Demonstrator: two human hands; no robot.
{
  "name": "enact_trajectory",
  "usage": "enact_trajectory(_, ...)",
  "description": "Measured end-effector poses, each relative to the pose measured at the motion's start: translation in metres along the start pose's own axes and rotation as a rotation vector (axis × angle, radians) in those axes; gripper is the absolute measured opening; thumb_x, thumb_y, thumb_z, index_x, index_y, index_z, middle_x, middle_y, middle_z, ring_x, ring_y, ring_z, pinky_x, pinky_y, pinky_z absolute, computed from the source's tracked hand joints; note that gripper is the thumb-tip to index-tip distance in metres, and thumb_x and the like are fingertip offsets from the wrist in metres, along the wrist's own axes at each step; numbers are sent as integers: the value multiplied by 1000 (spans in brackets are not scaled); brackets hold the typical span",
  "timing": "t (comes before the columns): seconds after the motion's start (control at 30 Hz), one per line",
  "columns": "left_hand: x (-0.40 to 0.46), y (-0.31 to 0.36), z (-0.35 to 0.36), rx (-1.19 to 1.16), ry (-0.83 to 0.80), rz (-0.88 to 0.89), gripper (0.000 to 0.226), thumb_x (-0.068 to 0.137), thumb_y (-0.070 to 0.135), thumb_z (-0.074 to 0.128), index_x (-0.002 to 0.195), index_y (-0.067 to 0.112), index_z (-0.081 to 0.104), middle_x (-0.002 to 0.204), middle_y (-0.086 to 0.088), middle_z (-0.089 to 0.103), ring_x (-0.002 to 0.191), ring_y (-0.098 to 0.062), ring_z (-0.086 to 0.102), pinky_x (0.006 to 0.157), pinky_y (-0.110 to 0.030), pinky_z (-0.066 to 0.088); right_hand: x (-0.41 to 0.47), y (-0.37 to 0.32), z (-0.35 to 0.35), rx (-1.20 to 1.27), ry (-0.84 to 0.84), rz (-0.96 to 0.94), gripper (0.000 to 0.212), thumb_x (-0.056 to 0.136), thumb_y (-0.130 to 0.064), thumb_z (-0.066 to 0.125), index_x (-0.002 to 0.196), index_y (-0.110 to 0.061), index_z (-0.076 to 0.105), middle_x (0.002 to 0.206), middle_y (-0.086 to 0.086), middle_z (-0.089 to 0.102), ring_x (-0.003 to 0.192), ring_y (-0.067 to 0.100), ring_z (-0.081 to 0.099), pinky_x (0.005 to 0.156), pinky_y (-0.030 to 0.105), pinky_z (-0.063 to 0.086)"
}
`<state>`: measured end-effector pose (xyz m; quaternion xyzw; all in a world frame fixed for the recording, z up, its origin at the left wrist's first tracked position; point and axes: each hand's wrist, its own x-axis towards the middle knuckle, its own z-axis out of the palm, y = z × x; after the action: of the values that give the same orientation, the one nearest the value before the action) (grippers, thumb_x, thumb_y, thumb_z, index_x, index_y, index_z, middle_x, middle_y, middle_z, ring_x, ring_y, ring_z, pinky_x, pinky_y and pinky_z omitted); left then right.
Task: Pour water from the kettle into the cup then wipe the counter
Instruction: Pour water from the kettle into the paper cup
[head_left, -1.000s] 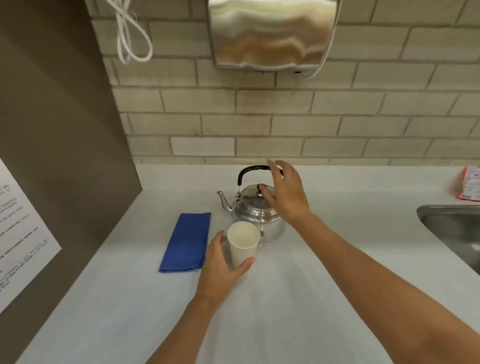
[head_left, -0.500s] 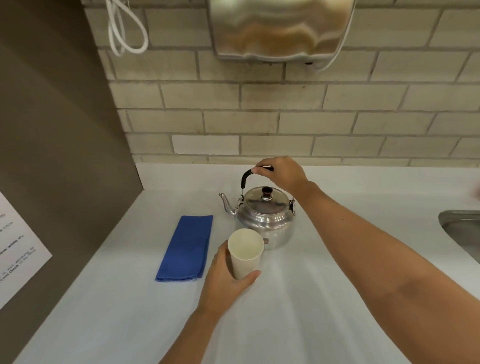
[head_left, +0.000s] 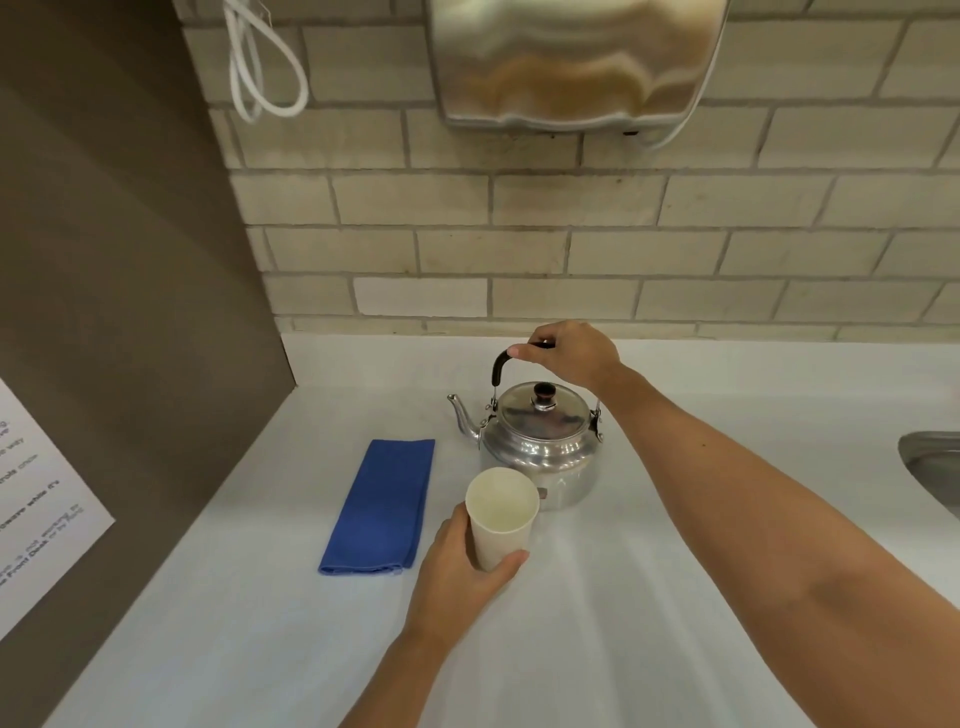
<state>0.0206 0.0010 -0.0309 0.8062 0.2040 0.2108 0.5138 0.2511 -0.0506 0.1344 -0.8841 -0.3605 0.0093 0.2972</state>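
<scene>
Head view shows your right hand (head_left: 571, 356) clenched on the kettle (head_left: 540, 447) handle, spout pointing left, while your left hand (head_left: 462, 577) grasps the cup (head_left: 501, 517) on the counter (head_left: 623, 597), just before the kettle.

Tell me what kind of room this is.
Probably a shared kitchenette or break room: a steel wall dispenser hangs on the brick wall above a white counter, a sink sits at the right, and a printed notice hangs at the left.
</scene>
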Motion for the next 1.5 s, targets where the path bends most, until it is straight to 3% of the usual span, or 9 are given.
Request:
enact_trajectory(0.2,1,-4,0,6,3,-2,77,66,48,78,131,33,41,123,11,57,114,-10,55,96,-31,50,-8,0,-11,-4,49,-14,34,73,-64,62,69,-31,63,56,-14,52,59,6,49,49,23,32)
enact_trajectory(0.5,1,-2,0,7,-2,15,77,69,44,77,134,28,40,126,6,56,115,-13,55,98,-38,50,-29,-19,-63,-138,71,-94,39,71,-63,64,74,-25,71,58,-6,57,61,11,51,51,23,35)
enact_trajectory(0.57,1,0,0,4,-1,16,76,69,44,77,133,28,40,127,6,56,115,-13,55,98,-37,50,-36,-25,-76,-159,51,-124,37,72,-63,64,70,-26,69,65,-6,62,66,11,53,54,23,36)
enact_trajectory(0.73,0,1,-1,6,2,26,74,70,43,77,133,28,41,126,6,56,113,-12,55,94,-28,48,-53,-43,-98,-234,-10,-159,39,72,-63,64,51,-33,52,52,-11,50,56,5,46,51,26,32)
enact_trajectory(0.93,0,2,0,21,17,30,72,69,42,78,131,27,43,124,7,57,109,-11,55,88,-24,45,-69,-56,-110,-294,-89,-176,44,72,-63,63,51,-27,51,50,-8,44,52,11,44,51,27,30)
enact_trajectory(1.17,-1,2,0,9,14,44,72,69,45,76,130,27,43,123,7,58,111,-12,55,91,-29,48,-79,-67,-114,-254,-248,-159,51,77,-53,66,49,-20,40,54,-2,33,55,18,33,59,31,27)
enact_trajectory(1.37,-1,2,0,0,8,33,73,69,45,76,131,29,41,125,7,57,112,-11,55,92,-28,47,-79,-75,-113,-288,-349,-156,42,77,-52,67,61,-14,57,68,5,52,61,19,44,63,30,37)
enact_trajectory(1.5,-2,2,-1,-9,0,36,73,70,45,76,132,29,41,126,7,56,114,-12,55,96,-33,49,-78,-81,-109,-339,-381,-161,41,76,-53,67,63,-14,60,66,2,54,59,16,46,58,26,38)
